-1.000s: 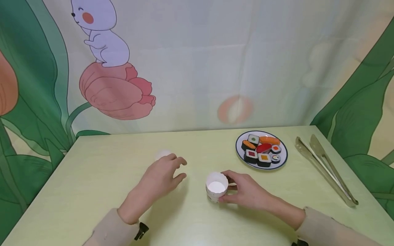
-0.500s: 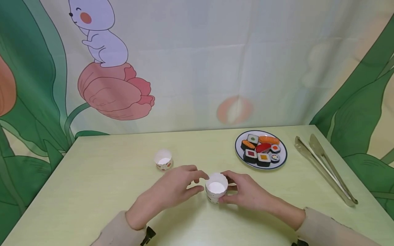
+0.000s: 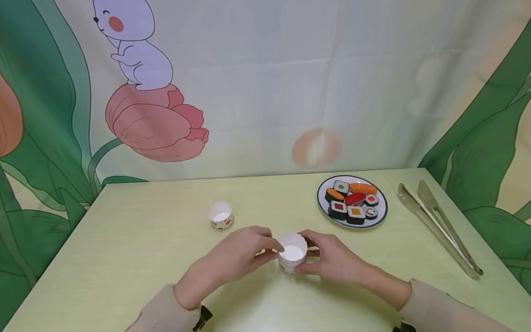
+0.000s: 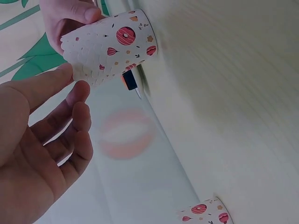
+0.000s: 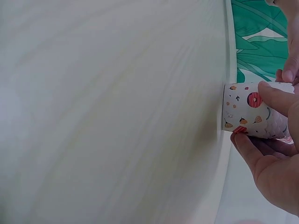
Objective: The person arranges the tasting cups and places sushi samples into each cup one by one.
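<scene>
A stack of white paper baking cups (image 3: pixel 292 259) with a print of donuts and leaves stands upright on the table; several scalloped rims show in the left wrist view. Round its right side curls my right hand (image 3: pixel 338 258), thumb in front and fingers behind. My left hand (image 3: pixel 238 252) pinches the rim at the stack's left side, its index fingertip over the edge into the top cup. The other left fingers hang loosely curled below in the left wrist view. Farther back on the left sits a single baking cup (image 3: pixel 220 216), apart from both hands.
A blue-rimmed plate (image 3: pixel 322 213) of sushi pieces stands at the back right. Beside it lie metal tongs (image 3: pixel 439 226), near the table's right edge. A printed cloth (image 3: pixel 257 92) hangs behind the pale table (image 3: pixel 137 240).
My left hand has come from near the single cup rightward to the stack, and its fingers have closed on the rim. My right hand keeps its grip in the same place.
</scene>
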`<state>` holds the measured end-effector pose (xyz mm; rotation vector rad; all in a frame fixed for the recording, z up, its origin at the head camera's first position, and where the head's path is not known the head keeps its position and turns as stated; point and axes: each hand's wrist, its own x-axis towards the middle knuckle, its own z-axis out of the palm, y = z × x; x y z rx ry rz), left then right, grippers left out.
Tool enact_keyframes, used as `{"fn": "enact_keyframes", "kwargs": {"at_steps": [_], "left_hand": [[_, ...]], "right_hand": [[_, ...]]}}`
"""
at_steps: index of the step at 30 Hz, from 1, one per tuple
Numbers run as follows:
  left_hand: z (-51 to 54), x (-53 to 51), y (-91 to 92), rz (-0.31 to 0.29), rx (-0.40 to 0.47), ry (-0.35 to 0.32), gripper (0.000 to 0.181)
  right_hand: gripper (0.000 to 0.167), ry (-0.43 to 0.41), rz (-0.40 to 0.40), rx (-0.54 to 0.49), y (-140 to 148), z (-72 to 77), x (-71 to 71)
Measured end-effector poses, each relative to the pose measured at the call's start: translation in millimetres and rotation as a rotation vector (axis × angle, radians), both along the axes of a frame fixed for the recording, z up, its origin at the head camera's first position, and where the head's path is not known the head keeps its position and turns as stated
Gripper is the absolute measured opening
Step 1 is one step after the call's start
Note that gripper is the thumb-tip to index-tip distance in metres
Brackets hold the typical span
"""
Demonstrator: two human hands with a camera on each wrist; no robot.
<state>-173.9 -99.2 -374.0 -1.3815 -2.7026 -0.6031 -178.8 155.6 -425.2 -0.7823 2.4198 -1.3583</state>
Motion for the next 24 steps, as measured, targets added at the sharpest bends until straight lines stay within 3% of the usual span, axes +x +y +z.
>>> {"fn": "enact_keyframes", "kwargs": {"at_steps": [9,24], "left_hand": [[-0.6,-1.6,1.9,-0.013,0.011,0.051,0.008],[-1.4,-2.8,3.8,-0.023,0.007,0.073,0.006]], "right_hand": [[0.059,-0.008,0.001,0.005,-0.3,1.2,0.0],[0.059,-0.020,0.003,-0.012,-0.1,0.5,1.1]]}}
